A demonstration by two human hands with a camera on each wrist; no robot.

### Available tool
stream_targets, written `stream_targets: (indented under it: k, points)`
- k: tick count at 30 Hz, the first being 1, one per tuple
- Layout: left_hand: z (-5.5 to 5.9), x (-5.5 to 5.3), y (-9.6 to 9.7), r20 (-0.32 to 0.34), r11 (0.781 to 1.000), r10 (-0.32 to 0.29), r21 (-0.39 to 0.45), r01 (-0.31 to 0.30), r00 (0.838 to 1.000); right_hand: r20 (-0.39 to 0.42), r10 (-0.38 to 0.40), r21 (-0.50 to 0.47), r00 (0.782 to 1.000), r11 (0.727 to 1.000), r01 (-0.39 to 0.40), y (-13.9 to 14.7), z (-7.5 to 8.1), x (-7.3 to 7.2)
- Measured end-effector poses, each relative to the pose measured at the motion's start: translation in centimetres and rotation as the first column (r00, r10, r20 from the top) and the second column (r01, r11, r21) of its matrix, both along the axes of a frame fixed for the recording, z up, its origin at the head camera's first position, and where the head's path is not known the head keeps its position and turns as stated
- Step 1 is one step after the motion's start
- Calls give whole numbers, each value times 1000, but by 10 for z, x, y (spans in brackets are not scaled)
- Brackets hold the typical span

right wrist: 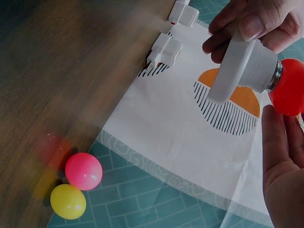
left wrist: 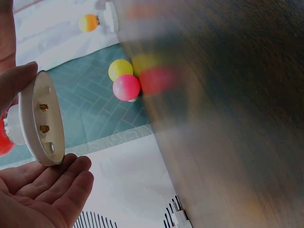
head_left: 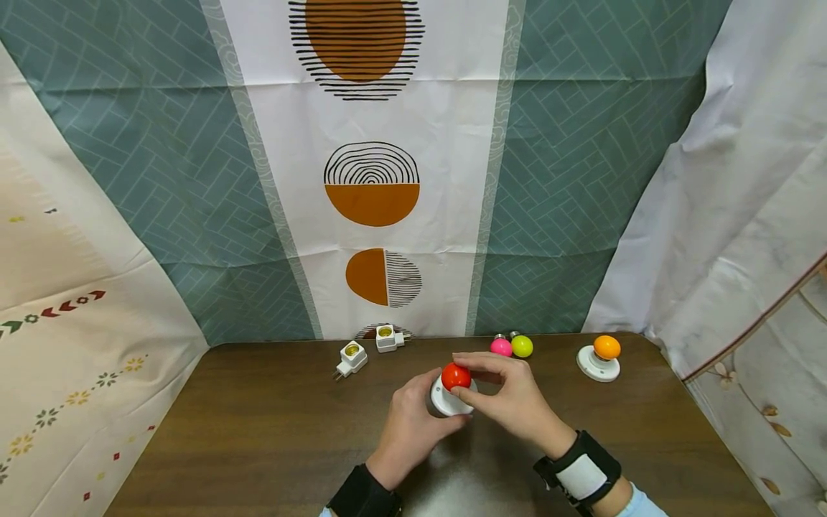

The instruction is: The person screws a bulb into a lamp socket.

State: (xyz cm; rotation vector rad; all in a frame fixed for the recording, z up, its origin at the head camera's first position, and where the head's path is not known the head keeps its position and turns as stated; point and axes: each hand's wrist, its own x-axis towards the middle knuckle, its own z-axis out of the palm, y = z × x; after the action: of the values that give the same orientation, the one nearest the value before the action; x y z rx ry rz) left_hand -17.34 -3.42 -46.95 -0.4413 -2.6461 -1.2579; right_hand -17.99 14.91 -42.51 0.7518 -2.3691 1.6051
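Observation:
Raised above the table, a round white lamp holder (head_left: 446, 399) is gripped by its base in my left hand (head_left: 412, 415). A red bulb (head_left: 456, 376) sits in its socket, and a strip of the bulb's metal cap (right wrist: 275, 75) shows at the socket's mouth in the right wrist view. My right hand (head_left: 513, 393) pinches the red bulb between thumb and fingers. From the left wrist, the holder's hollow underside (left wrist: 51, 118) is visible with two brass screws inside. The left thumb presses one side of the base rim, with fingers at the opposite side.
A pink bulb (head_left: 500, 346) and a yellow-green bulb (head_left: 522, 346) lie side by side at the table's back edge. Back right stands another white holder (head_left: 598, 366) with an orange bulb (head_left: 606, 347). Two white plug-in sockets (head_left: 352, 357) lie back left. Patterned cloth (head_left: 258, 215) hangs behind.

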Motion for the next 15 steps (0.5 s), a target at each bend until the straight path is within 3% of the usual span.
stream_targets:
  k: [10, 15]
  points:
    - [1, 0, 0, 8, 1000, -2, -6, 2, 1000, -1, 49, 56, 999, 997, -49, -7, 27, 13]
    - [0, 0, -1, 0, 1000, 2, -10, -2, 1000, 21, 53, 62, 998, 997, -54, -8, 31, 16]
